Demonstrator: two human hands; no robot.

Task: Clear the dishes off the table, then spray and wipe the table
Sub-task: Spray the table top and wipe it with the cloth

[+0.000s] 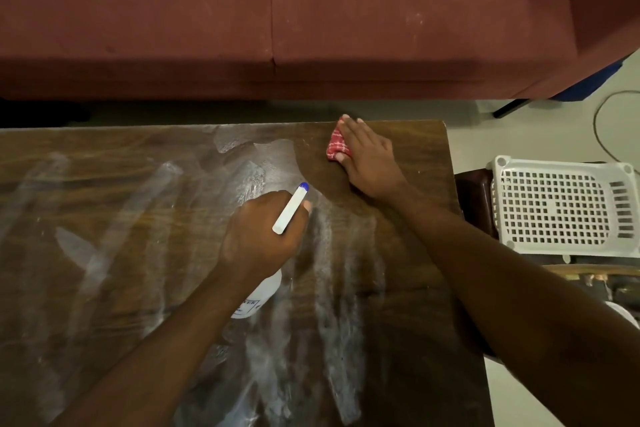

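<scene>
The left hand [265,236] curls round the neck of a white plastic spray bottle [290,207] with a blue nozzle tip. The right hand [369,158], fingers straight, presses a red checked cloth [335,146] flat onto the streaked brown wooden desk [104,253] near its far corner.

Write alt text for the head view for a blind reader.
Seen from above, a right hand presses a red checked cloth on the far right corner of a wooden table streaked with white smears, while the left hand grips a white spray bottle. A red sofa stands beyond and a white basket sits to the right.
</scene>
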